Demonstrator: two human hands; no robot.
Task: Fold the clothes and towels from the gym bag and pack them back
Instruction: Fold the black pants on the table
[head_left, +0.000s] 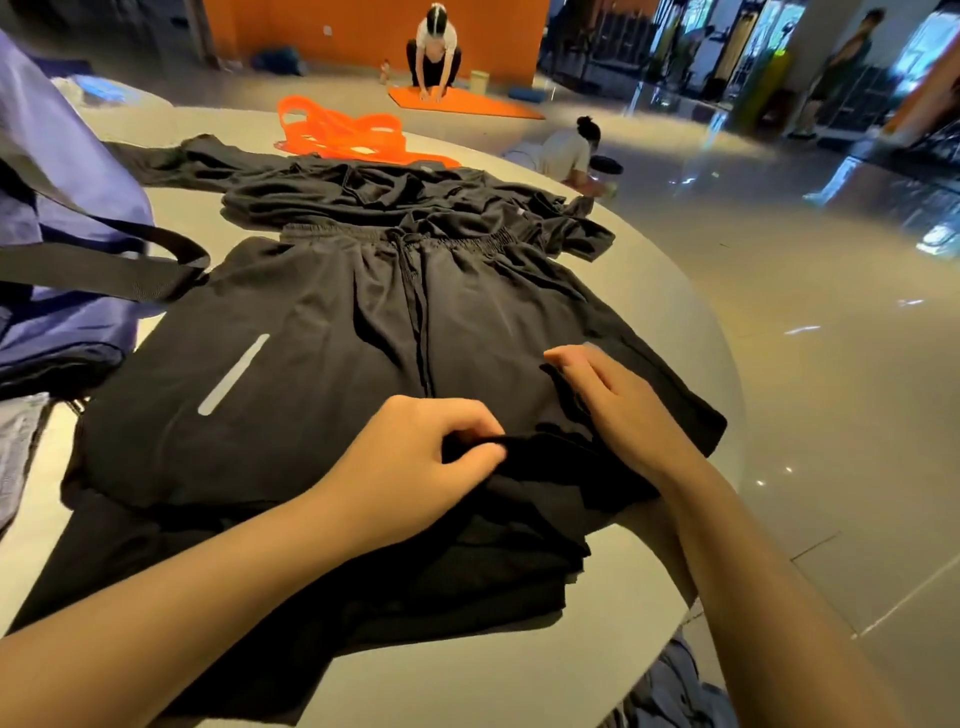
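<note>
Black shorts (332, 332) with a silver stripe, purple gym bag (57, 171), orange garment (343, 135), white table (649, 291).

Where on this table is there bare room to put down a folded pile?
Bare table along the near edge, below the shorts, and along the right rim beside them. Crowded at left by the gym bag and behind by the black top.
</note>
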